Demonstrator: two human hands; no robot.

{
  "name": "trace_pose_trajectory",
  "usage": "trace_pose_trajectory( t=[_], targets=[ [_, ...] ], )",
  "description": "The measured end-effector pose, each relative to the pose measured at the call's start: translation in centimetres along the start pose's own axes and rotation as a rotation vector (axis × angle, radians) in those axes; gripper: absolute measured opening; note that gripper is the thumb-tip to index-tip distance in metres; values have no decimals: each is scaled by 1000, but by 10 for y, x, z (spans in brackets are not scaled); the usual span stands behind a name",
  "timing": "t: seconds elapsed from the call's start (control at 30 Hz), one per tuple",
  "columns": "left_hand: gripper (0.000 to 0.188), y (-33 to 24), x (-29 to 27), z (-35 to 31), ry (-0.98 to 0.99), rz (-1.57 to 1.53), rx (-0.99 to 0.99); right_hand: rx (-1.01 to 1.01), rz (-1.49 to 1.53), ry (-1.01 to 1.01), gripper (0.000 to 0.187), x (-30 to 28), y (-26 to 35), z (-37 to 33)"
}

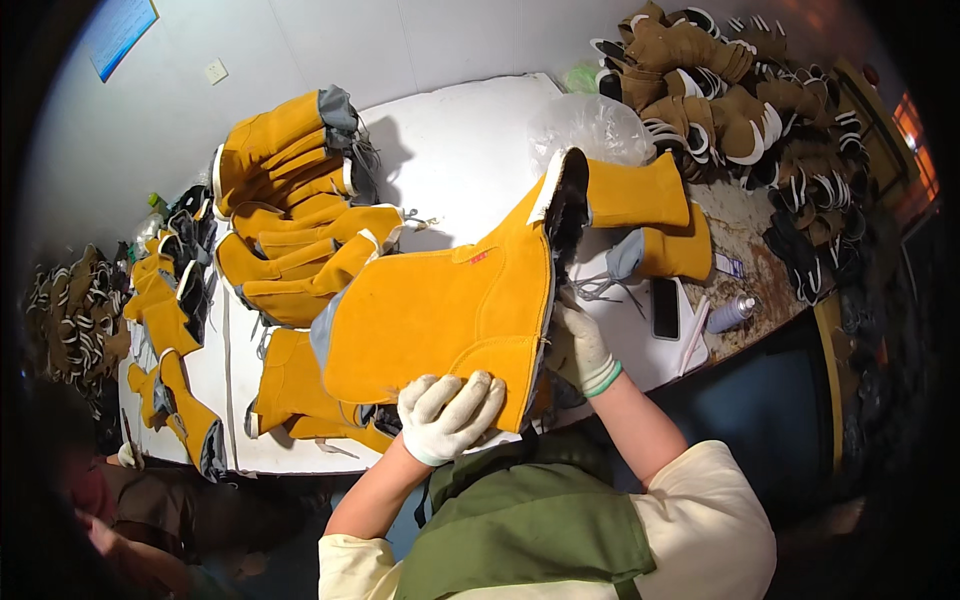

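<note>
With the left grip (450, 412) clamped on a big yellow boot (440, 320), holding it over the table (460, 125); can't tell about the half-hidden right grip (585, 350). Looks partway done, with more yellow boots (270, 150) beyond, maybe waiting.

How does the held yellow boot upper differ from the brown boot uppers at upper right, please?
The yellow boot upper is gripped singly by the left hand, while the brown boot uppers lie heaped. The yellow boot upper is bright golden; the brown boot uppers are duller. Both show white edging.
</note>
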State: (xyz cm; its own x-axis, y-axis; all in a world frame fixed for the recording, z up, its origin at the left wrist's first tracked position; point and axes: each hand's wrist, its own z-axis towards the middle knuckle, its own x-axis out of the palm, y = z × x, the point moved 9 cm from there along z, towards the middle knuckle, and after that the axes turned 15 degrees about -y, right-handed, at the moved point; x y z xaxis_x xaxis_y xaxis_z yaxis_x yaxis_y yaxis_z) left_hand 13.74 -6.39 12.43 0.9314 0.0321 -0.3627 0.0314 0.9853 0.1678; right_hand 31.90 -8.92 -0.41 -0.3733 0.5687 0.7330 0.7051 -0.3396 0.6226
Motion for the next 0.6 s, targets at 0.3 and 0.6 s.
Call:
trace_pose_trajectory(
  t=[0.3, 0.6],
  targets=[
    [35, -7, 13, -17, 18, -43, 31, -136, -211, -108, 50, -13, 4, -2],
    [35, -19, 38, -1, 175, -49, -36, 135, 108, -148, 50, -34, -20, 7]
  ],
)
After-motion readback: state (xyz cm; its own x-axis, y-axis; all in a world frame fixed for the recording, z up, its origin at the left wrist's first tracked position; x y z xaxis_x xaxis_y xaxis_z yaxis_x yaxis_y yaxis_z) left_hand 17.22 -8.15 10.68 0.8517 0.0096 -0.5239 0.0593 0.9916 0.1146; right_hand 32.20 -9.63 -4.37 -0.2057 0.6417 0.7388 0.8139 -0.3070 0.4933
